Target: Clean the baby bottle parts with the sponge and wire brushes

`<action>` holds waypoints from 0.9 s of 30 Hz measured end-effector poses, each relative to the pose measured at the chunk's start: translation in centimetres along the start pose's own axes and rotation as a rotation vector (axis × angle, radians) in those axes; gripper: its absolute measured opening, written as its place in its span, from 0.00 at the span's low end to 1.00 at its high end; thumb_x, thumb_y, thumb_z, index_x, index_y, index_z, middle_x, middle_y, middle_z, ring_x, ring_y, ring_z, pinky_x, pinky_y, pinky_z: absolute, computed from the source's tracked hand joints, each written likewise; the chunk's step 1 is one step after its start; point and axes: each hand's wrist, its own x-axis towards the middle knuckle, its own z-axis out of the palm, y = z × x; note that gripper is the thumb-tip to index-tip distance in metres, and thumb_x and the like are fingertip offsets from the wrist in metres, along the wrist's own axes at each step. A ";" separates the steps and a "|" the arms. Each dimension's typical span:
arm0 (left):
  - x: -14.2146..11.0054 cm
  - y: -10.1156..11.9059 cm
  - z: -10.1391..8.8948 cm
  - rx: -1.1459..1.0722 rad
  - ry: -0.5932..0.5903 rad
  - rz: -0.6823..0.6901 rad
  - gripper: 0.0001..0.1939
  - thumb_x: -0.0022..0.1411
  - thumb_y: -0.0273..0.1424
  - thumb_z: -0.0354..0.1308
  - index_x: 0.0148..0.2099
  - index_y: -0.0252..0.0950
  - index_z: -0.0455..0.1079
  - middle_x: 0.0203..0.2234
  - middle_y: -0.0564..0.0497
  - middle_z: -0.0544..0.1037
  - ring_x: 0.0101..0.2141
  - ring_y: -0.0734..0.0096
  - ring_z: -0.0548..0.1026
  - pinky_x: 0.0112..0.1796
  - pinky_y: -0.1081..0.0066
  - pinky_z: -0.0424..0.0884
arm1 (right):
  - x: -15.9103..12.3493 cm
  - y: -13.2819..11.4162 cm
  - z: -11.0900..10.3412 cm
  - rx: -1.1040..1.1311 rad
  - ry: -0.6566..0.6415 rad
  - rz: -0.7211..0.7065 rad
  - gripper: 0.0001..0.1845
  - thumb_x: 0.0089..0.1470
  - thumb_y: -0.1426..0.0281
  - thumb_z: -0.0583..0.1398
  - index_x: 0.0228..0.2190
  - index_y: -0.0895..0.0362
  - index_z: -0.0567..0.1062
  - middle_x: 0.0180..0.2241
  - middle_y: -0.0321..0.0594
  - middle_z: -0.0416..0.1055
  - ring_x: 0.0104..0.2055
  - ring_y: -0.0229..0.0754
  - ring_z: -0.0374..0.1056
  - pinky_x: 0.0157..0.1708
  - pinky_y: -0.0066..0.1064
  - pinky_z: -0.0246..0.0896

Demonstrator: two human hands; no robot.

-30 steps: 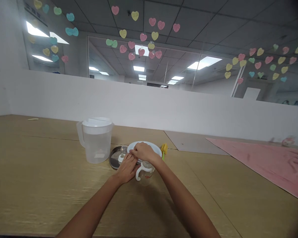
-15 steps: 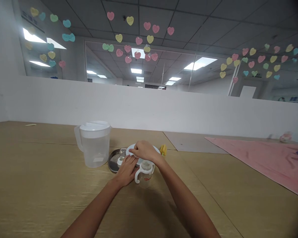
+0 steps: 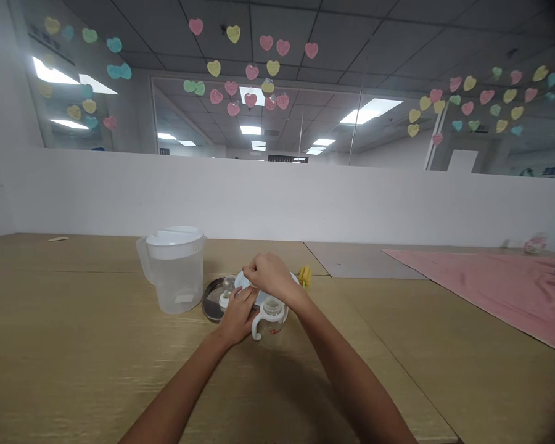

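My right hand [image 3: 271,275] is closed in a pinch on the left rim of a white bowl [image 3: 246,285], which looks tipped up a little. Fingers stretched, my left hand [image 3: 237,316] lies just below, its tips against the bowl's near edge. Directly in front of the bowl stands a clear baby bottle with white handles [image 3: 269,319], between my two wrists. Left of the bowl, a round metal dish [image 3: 211,300] holds a small clear bottle part [image 3: 226,291].
A clear lidded pitcher [image 3: 173,270] stands left of the dish. A yellow brush head [image 3: 304,275] shows behind my right hand. A pink cloth [image 3: 490,282] covers the table at the right. A white partition [image 3: 305,203] runs along the table's far edge.
My right hand has curled tighter and risen slightly, tipping up the bowl's left rim. My left hand stays at the bowl's near edge. The view has tilted slightly.
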 end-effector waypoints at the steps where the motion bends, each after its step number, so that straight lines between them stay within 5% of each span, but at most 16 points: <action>1: 0.0 -0.1 0.1 0.005 0.001 0.001 0.22 0.57 0.29 0.47 0.54 0.34 0.58 0.47 0.41 0.69 0.49 0.59 0.64 0.52 0.54 0.52 | -0.2 -0.2 -0.4 0.030 0.006 0.006 0.14 0.47 0.72 0.51 0.16 0.62 0.72 0.15 0.34 0.54 0.20 0.32 0.41 0.21 0.28 0.35; 6: -0.2 -0.6 0.6 0.051 -0.008 0.037 0.23 0.58 0.35 0.48 0.56 0.34 0.58 0.49 0.40 0.68 0.51 0.57 0.62 0.53 0.53 0.49 | -2.6 -1.3 -3.8 0.249 0.076 -0.049 0.15 0.46 0.72 0.48 0.13 0.60 0.65 0.16 0.33 0.45 0.21 0.32 0.36 0.19 0.27 0.33; 10: -0.3 -1.1 1.0 0.047 -0.013 0.036 0.29 0.59 0.39 0.47 0.60 0.33 0.51 0.51 0.39 0.66 0.51 0.56 0.62 0.53 0.53 0.49 | -3.5 -0.6 -5.6 0.285 0.122 -0.039 0.19 0.51 0.66 0.47 0.13 0.59 0.62 0.15 0.33 0.49 0.19 0.31 0.39 0.19 0.26 0.35; 15: -0.4 -1.4 1.1 0.045 0.000 0.059 0.33 0.59 0.41 0.48 0.62 0.33 0.46 0.51 0.39 0.66 0.51 0.56 0.63 0.52 0.53 0.49 | -1.0 1.8 -3.2 0.287 -0.056 0.028 0.21 0.53 0.60 0.49 0.17 0.60 0.66 0.14 0.34 0.60 0.17 0.30 0.51 0.20 0.23 0.44; 21: -0.2 -0.9 0.7 0.034 -0.029 0.041 0.25 0.58 0.40 0.49 0.56 0.36 0.58 0.48 0.42 0.69 0.49 0.56 0.65 0.52 0.53 0.50 | 1.0 2.6 0.6 0.469 -0.464 0.027 0.31 0.57 0.52 0.41 0.21 0.62 0.69 0.13 0.36 0.64 0.14 0.32 0.55 0.20 0.24 0.51; 23: -0.2 -0.9 0.6 0.033 -0.038 0.042 0.25 0.57 0.40 0.50 0.56 0.35 0.58 0.47 0.42 0.69 0.49 0.56 0.65 0.53 0.53 0.50 | 1.2 2.4 1.2 0.466 -0.410 0.012 0.33 0.57 0.52 0.40 0.17 0.61 0.68 0.13 0.36 0.62 0.15 0.32 0.56 0.21 0.24 0.50; 27: -0.2 -1.0 0.7 0.038 -0.043 0.036 0.28 0.56 0.37 0.50 0.58 0.34 0.54 0.49 0.40 0.67 0.50 0.56 0.64 0.53 0.52 0.48 | 1.6 1.9 2.1 0.254 -0.079 0.004 0.29 0.57 0.57 0.45 0.13 0.60 0.65 0.13 0.35 0.58 0.18 0.31 0.54 0.21 0.24 0.44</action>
